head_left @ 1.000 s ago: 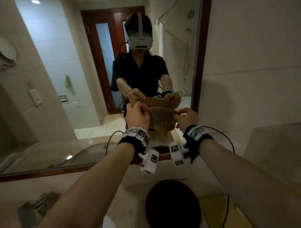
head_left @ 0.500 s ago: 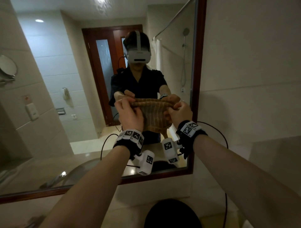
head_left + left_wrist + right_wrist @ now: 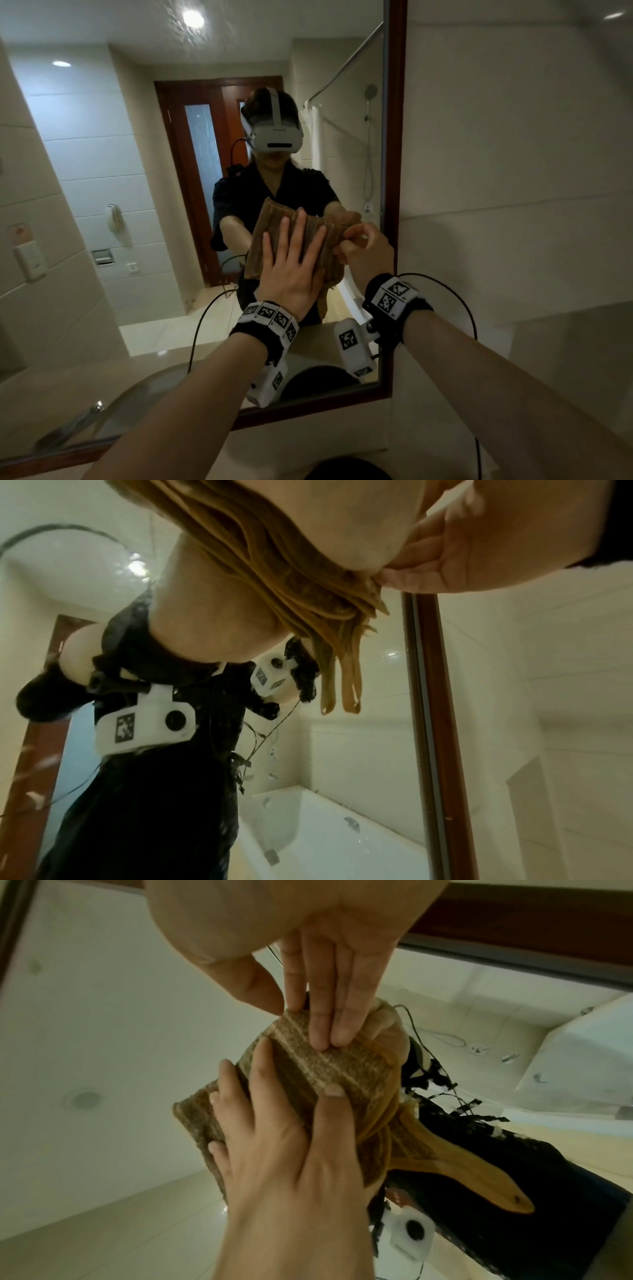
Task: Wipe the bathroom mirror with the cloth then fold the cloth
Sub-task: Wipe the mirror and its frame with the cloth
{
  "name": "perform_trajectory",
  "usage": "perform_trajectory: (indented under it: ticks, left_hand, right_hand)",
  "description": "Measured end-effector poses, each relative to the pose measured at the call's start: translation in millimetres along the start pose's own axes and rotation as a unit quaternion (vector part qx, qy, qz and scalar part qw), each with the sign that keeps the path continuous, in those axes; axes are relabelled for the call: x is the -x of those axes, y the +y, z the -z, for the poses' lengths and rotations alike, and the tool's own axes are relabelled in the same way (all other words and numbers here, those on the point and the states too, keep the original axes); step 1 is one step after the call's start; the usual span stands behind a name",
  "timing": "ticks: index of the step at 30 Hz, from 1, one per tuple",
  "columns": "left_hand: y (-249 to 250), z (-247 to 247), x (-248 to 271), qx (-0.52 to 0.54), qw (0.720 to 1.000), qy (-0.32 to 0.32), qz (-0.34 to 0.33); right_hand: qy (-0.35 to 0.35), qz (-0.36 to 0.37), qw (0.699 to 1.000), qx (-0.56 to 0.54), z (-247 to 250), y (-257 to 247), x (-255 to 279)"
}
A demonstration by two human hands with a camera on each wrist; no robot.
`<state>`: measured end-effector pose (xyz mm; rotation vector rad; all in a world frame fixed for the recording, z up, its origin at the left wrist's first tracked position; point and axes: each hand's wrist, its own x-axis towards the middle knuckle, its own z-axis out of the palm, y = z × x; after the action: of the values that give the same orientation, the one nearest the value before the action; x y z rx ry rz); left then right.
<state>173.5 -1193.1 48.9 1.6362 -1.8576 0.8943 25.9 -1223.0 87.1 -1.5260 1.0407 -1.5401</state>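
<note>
Left hand point(image 3: 291, 274): fingers straight and spread, pressing the brown cloth point(image 3: 270, 222) flat against the mirror point(image 3: 102, 171), near its right frame edge. Right hand point(image 3: 364, 250): thumb and fingertips pinch the cloth's right edge. Cloth judged light, limp, ribbed, grippy; best taken at edges or corners.
</note>
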Motion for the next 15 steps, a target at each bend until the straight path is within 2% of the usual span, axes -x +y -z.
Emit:
perform_trajectory:
  ticks: [4,6,8,10,12,15]
  left_hand:
    - [6,-6,-10,-0.038,0.999,-0.008,0.025]
    - [6,-10,-9,-0.045,0.999,-0.005,0.024]
    - [5,-12,-10,-0.041,0.999,0.005,0.026]
    - [6,-15,-11,-0.040,0.999,0.011,0.027]
    - [5,-18,-11,-0.040,0.999,0.020,0.024]
    - [2,-18,-11,-0.040,0.999,0.025,0.013]
  right_hand:
    - [-0.004,0.019,1.000,-0.003,9,-7,-7]
    - [0.003,0.070,0.995,0.072,19,-13,-13]
    - [0.051,0.167,0.964,0.203,31,-21,-25]
    - [0.121,0.240,0.931,0.247,41,-31,-43]
    - [0.171,0.241,0.930,0.220,46,-42,-61]
    - [0.181,0.185,0.946,0.196,52,-52,-81]
